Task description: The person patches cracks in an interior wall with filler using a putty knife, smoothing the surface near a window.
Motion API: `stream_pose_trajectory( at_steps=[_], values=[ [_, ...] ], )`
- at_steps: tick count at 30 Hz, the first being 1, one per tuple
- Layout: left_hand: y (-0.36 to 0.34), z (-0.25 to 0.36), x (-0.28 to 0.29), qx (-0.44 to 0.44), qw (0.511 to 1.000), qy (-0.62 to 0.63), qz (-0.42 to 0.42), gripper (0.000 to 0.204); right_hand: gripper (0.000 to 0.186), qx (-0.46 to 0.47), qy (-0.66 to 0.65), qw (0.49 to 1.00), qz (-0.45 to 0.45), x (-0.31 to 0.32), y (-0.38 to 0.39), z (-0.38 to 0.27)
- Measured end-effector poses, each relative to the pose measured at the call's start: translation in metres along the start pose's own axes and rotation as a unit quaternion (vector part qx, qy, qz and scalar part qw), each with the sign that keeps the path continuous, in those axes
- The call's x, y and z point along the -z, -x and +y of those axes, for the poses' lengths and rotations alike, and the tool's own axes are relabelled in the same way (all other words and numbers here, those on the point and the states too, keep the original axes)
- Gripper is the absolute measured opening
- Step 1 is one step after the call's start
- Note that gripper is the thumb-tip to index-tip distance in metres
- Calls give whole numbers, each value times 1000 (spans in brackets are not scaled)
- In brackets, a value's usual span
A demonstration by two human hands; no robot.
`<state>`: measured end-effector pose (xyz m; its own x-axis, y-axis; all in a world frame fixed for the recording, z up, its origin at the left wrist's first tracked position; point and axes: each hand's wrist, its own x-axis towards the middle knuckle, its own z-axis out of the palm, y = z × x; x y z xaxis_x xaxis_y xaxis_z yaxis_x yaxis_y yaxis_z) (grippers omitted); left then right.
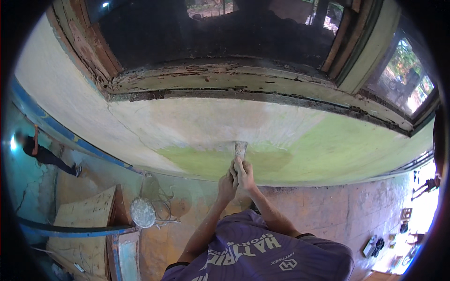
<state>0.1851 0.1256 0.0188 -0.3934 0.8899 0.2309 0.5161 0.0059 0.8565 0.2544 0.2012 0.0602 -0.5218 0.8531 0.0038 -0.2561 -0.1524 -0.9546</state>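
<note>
Both hands close round the handle of a scraper [241,148], whose flat, stained blade rests against the wall [290,154]. Nearer the blade is my right hand [243,174], its fingers wrapped over the handle. Just below and beside it, my left hand [228,185] grips the lower end. The handle itself is mostly hidden by my fingers. Around the blade, green paint meets a paler, scraped area [206,119] that reaches up toward the window sill.
Above is a window frame with a worn, splintered wooden sill [225,83]. A round stool [143,212] with a spattered top stands at left, near wooden panels [84,210]. One person [42,152] stands at far left, another [427,185] at far right.
</note>
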Motion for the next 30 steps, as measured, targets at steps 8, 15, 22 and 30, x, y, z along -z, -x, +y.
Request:
stream_pose_trajectory(
  at_steps=[8,15,22,30],
  values=[
    [19,3,-17,7,1000,16,-13,38,41,-112,-41,987,106,-1,23,-9],
    [-8,17,-22,-39,999,23,-29,36,46,-28,-36,994,96,20,8,-15],
    [7,16,-46,18,1000,17,-18,38,47,-77,-21,992,94,33,18,-21],
    [5,6,-59,-24,999,30,-30,37,45,-41,-49,997,53,50,15,-5]
  ],
)
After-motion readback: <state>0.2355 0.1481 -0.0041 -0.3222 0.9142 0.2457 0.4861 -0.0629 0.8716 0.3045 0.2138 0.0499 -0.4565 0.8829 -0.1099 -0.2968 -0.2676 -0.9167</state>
